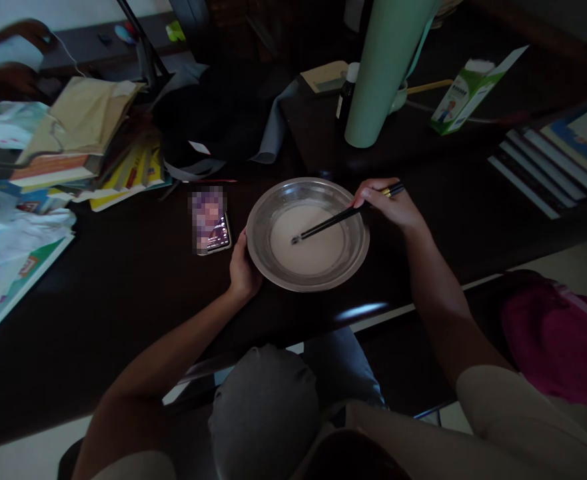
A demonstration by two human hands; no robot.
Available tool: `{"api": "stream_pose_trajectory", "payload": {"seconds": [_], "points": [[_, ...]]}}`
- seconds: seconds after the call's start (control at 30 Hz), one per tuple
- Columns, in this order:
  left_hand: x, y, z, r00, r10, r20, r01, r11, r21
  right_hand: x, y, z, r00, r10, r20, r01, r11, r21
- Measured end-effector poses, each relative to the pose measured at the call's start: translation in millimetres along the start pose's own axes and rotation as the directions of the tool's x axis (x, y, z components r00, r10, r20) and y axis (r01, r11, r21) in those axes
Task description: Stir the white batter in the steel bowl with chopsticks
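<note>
A wide metal bowl (308,283) stands on the dark table, with a pale, milky liquid (318,250) in its bottom. My left hand (244,270) is closed against the bowl's left side, its fingers partly hidden behind the rim. Over the right rim, my right hand (386,200) grips a pair of black chopsticks (336,219) with gold bands near the upper end. Their tips reach down to the liquid near the middle of the bowl, with some of it clinging to them. To the left of the bowl lies a lit phone (213,230), its screen partly blurred.
Behind the bowl rise a tall green bottle (383,73) and a small dark bottle (347,93) with a white cap. A green-white carton (458,100) and stacked books (548,167) are at the right. Papers (78,127) and a black bag (213,120) occupy the left and back.
</note>
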State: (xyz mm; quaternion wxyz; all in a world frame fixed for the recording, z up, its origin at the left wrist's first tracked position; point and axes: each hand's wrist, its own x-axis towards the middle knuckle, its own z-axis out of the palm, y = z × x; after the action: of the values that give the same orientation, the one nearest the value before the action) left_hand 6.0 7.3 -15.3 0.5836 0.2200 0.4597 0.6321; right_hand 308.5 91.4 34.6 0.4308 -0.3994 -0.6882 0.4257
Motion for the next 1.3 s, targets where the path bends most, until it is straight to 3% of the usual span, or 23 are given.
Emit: {"api": "stream_pose_trajectory", "payload": {"seconds": [0.17, 0.23, 0.37, 0.43, 0.57, 0.77, 0.93, 1.0, 1.17, 1.3], "points": [[0.3, -0.5, 0.1, 1.0, 0.018, 0.012, -0.018, 1.0, -0.014, 0.2, 0.9, -2.2, 0.984, -0.007, -0.177, 0.014, 0.999, 0.043], [0.4, -0.9, -0.7, 0.999, 0.026, 0.031, -0.026, 1.0, -0.004, -0.8, 0.8, -2.6, 0.99, -0.008, -0.143, 0.016, 0.998, 0.057], [1.0, -1.6, -2.4, 0.999, 0.037, 0.033, -0.037, 0.999, 0.007, -0.5, 0.4, 0.4, 0.999, 0.0, 0.049, -0.001, 1.0, 0.023], [1.4, -1.8, -2.8, 0.999, 0.034, 0.034, -0.034, 0.999, 0.008, 0.6, 1.9, 0.7, 1.0, -0.005, 0.022, 0.005, 1.0, 0.01], [1.7, -1.8, -3.2, 0.999, 0.027, 0.043, -0.027, 1.0, -0.003, 0.9, 5.4, -2.8, 0.987, -0.012, -0.162, 0.019, 0.999, 0.041], [1.9, -2.5, -5.0, 1.0, 0.014, 0.022, -0.014, 1.0, 0.007, -0.3, 0.9, -0.1, 1.0, -0.004, 0.016, 0.003, 1.0, 0.029], [1.4, -1.4, -4.2, 0.999, 0.018, 0.046, -0.019, 1.0, 0.024, 0.8, 3.2, -3.2, 0.99, 0.006, -0.14, -0.001, 0.999, 0.036], [1.0, -0.7, -3.1, 0.999, 0.015, 0.047, -0.016, 1.0, 0.011, 0.1, 3.6, -4.3, 0.991, 0.001, -0.133, 0.006, 0.999, 0.052], [1.2, -0.7, -1.8, 0.999, 0.015, 0.046, -0.015, 1.0, 0.009, -0.2, -0.9, 0.4, 1.0, 0.001, 0.025, -0.002, 0.999, 0.035], [1.8, -1.2, -2.1, 0.998, 0.024, 0.053, -0.025, 1.0, 0.014, 1.2, 1.2, -1.4, 0.993, 0.003, -0.117, 0.002, 0.999, 0.044]]}}
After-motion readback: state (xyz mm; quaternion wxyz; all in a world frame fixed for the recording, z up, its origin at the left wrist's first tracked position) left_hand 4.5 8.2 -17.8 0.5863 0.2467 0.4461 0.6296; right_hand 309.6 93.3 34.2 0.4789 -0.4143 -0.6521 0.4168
